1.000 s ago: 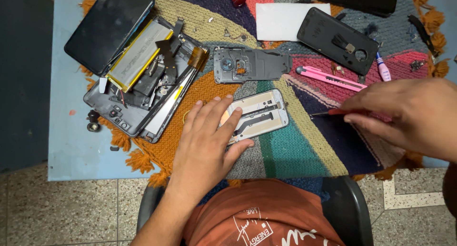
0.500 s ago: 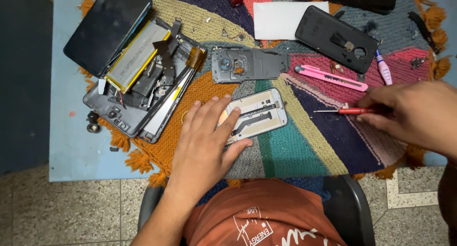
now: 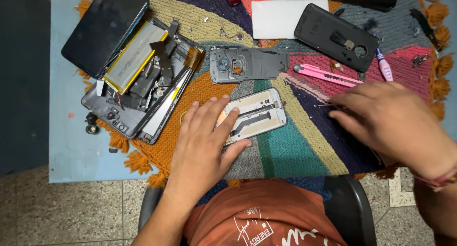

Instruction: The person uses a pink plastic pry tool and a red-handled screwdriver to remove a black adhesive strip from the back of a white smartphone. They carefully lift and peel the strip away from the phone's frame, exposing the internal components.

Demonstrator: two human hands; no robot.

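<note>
My left hand (image 3: 204, 141) lies flat with its fingers spread on the left end of an opened silver phone frame (image 3: 262, 110), pressing it onto the woven mat (image 3: 295, 151). My right hand (image 3: 390, 122) hovers to the right of the frame, fingers curled over a small screwdriver. Only its thin metal tip (image 3: 321, 105) pokes out leftward, a short way from the frame's right end. The handle is hidden under the hand.
A disassembled tablet with an exposed battery (image 3: 138, 79) lies at the left, its dark screen (image 3: 104, 27) beside it. Beyond the frame lie a grey phone midplate (image 3: 247, 64), a pink utility knife (image 3: 328, 74), a black back cover (image 3: 335, 36) and white paper (image 3: 285, 17).
My right hand drew back to the right, then came left again, now covering the screwdriver's red handle. My left hand stayed on the phone frame.
</note>
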